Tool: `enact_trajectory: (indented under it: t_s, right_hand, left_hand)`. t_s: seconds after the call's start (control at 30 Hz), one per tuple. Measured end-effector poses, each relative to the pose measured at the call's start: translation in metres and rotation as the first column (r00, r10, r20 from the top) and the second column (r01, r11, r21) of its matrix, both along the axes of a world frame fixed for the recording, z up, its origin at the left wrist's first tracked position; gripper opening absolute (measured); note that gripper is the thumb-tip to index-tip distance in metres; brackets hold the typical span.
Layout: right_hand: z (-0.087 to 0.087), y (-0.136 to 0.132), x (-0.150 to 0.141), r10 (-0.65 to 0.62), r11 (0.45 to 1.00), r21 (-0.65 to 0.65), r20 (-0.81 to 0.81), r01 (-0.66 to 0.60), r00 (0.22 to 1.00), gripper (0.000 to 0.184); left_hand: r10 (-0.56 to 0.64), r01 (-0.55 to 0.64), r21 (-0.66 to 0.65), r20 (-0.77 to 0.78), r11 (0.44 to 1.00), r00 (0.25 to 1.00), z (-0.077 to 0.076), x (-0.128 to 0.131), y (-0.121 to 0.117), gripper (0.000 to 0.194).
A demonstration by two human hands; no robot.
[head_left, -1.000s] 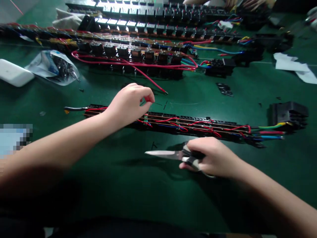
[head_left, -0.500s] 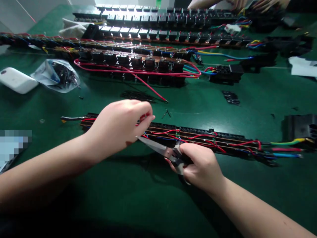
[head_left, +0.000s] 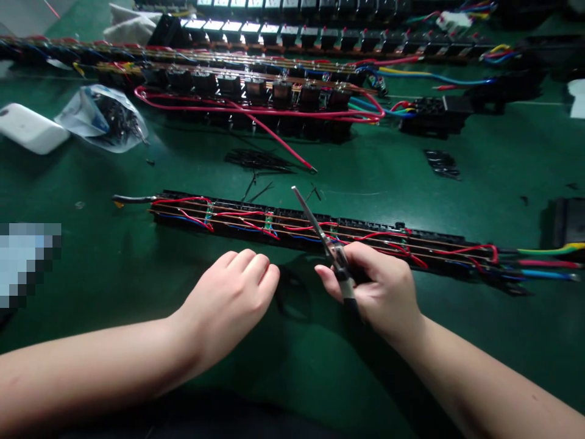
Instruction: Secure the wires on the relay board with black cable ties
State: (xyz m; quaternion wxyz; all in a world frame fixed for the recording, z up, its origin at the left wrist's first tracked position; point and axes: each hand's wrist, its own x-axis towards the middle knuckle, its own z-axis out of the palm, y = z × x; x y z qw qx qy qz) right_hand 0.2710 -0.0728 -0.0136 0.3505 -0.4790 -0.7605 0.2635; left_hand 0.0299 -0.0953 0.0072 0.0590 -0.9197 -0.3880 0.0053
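My right hand [head_left: 386, 286] is closed around the handles of a pair of scissors [head_left: 315, 225]. Their blades lie together and point up and to the left, over a long black wired strip [head_left: 237, 224]. Red and blue wires, copper-coloured rails and small green boards run along that strip. Below it, apart from it, my left hand [head_left: 231, 289] is curled with the knuckles up. Its fingertips are turned under, so anything inside is hidden. Thin black cable ties [head_left: 258, 160] are heaped behind the strip, and a few stray ones lie by its back edge.
More wired black strips [head_left: 256, 88] lie across the back, one with a looped red cable [head_left: 274, 113]. On the left are a white plastic case [head_left: 33, 129], a clear bag [head_left: 107, 119] of black pieces and a blurred-out object [head_left: 27, 262]. A black connector [head_left: 569, 228] is at right.
My left hand has come off the strip and dropped toward me, curling over. The scissors have swung from pointing left to pointing up-left. The whole view has shifted slightly.
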Motion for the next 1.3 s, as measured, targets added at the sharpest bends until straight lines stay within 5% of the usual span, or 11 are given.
enact_trajectory:
  t_s: [0.2, 0.4, 0.57, 0.83, 0.97, 1.1, 1.3]
  right_hand:
    - [-0.002, 0.005, 0.002, 0.157, 0.987, 0.034, -0.06, -0.155, 0.986, 0.024]
    - [-0.004, 0.007, 0.003, 0.256, 0.966, 0.05, -0.042, -0.254, 0.966, 0.018]
    - [-0.005, 0.007, 0.002, 0.269, 0.963, 0.051, -0.046, -0.266, 0.962, 0.015]
    - [-0.006, 0.007, 0.001, 0.238, 0.97, 0.068, -0.04, -0.235, 0.97, 0.015]
    - [-0.006, 0.005, 0.002, 0.168, 0.984, 0.075, -0.038, -0.164, 0.985, 0.015]
    - [-0.005, 0.004, 0.002, 0.132, 0.987, 0.105, -0.069, -0.124, 0.989, 0.012]
    - [-0.006, 0.004, 0.002, 0.143, 0.983, 0.129, -0.104, -0.129, 0.984, 0.011]
  left_hand:
    - [-0.005, 0.011, 0.048, -0.123, 0.999, 0.992, 0.001, 0.005, -0.004, 0.027]
    - [0.118, -0.123, -0.007, -0.21, 0.992, 0.97, 0.008, 0.0, -0.003, 0.029]
    - [0.095, -0.141, -0.164, -0.26, 0.976, 0.961, 0.019, -0.003, 0.004, 0.034]
    - [0.03, -0.049, -0.069, -0.253, 0.996, 0.967, 0.016, -0.006, 0.006, 0.031]
    - [0.07, -0.061, 0.041, -0.253, 0.997, 0.965, 0.01, -0.005, 0.002, 0.028]
    - [0.1, -0.099, 0.015, -0.242, 0.995, 0.965, 0.01, -0.005, 0.002, 0.025]
    - [0.243, -0.258, -0.072, -0.173, 0.964, 0.955, 0.041, 0.0, 0.027, 0.019]
